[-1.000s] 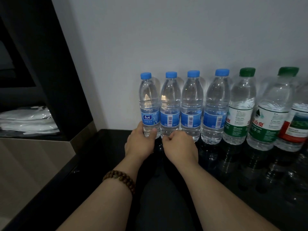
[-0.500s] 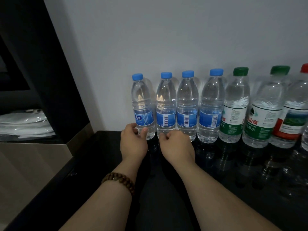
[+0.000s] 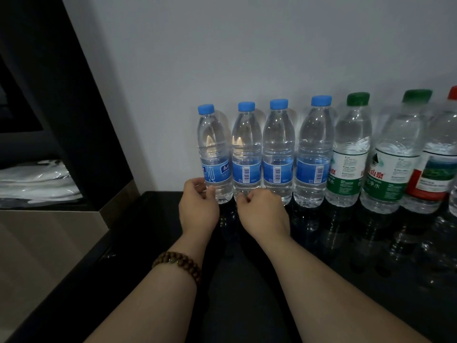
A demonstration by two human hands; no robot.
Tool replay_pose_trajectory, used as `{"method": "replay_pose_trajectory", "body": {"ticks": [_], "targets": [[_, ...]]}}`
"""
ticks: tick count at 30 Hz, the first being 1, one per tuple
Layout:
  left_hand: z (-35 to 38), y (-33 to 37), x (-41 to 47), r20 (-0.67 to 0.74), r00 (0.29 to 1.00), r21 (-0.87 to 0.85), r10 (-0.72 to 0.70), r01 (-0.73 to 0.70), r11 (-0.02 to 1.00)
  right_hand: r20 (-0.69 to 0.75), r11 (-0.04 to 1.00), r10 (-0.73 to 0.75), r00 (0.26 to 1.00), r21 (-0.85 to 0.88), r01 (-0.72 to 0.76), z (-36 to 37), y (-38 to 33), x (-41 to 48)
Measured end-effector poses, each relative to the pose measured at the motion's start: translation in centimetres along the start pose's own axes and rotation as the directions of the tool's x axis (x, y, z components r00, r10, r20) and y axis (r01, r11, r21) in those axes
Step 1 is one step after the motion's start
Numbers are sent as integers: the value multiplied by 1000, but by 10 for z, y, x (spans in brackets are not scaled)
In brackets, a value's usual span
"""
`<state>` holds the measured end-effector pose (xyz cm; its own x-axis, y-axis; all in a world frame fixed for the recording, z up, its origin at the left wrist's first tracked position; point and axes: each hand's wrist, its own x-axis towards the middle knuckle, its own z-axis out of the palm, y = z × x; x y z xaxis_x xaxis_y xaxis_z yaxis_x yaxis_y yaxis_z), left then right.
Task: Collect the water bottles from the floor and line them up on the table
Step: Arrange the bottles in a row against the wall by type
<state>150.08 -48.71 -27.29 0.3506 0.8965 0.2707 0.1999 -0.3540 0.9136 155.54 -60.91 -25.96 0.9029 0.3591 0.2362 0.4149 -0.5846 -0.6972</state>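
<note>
Seven water bottles stand in a row against the wall on the black table (image 3: 259,280): four with blue caps, two with green caps (image 3: 351,154), and one with a red label (image 3: 435,174) at the right edge. My left hand (image 3: 197,206) grips the base of the leftmost blue-cap bottle (image 3: 212,149), thumb on its front and fingers round its left side. My right hand (image 3: 262,209) is curled into a loose fist against the bases of the second bottle (image 3: 246,149) and third bottle (image 3: 278,149). It hides their bottoms.
A dark cabinet (image 3: 61,95) rises at the left, with folded white plastic-wrapped items (image 3: 34,181) on its shelf. A beige panel (image 3: 44,243) lies below the shelf, left of the table edge. The glossy tabletop mirrors the bottles.
The leftmost bottle has turned in my left hand, so its label shows a different face. Both hands stay at the bottle bases.
</note>
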Motion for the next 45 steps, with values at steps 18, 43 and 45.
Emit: {"method": "replay_pose_trajectory", "body": {"ticks": [18, 43, 45], "targets": [[-2, 1, -2, 60, 997, 48, 51, -54, 997, -2, 1000, 2, 1000, -5, -2, 0, -1, -1], [1, -1, 1, 62, 998, 19, -5, 4, 1000, 83, 987, -154, 985, -40, 158, -1, -2, -6], [1, -2, 1, 68, 998, 23, -2, 1, 1000, 92, 984, -166, 982, -55, 171, -1, -2, -6]]}}
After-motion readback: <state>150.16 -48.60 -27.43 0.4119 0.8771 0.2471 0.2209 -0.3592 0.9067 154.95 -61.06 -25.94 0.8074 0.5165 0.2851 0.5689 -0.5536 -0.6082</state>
